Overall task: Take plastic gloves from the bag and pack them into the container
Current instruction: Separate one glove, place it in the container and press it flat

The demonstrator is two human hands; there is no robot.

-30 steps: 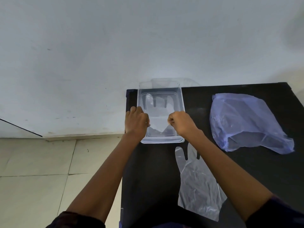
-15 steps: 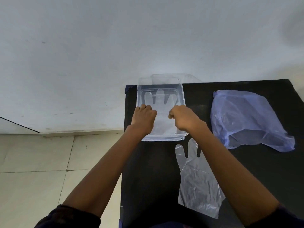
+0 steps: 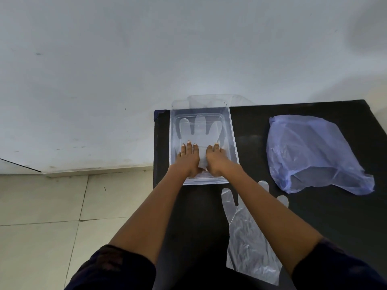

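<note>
Clear glove (image 3: 199, 132) in container (image 3: 234, 143), fingers pointing away, pressed by both flat, spread hands (image 3: 189, 158).

Both hands, the left hand (image 3: 188, 159) and the right hand (image 3: 216, 159), lie flat, filling the near half of the clear container (image 3: 234, 143). Between container and blue bag (image 3: 314, 155) the black table (image 3: 249, 130) is bare. A loose glove (image 3: 247, 237) covers the near stretch.

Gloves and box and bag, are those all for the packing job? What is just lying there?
For the job:
clear container
glove inside it, pressed flat by left hand and right hand
second glove on the table
purple bag

Just lying about:
clear lid behind the container
black table, only a surface
</note>
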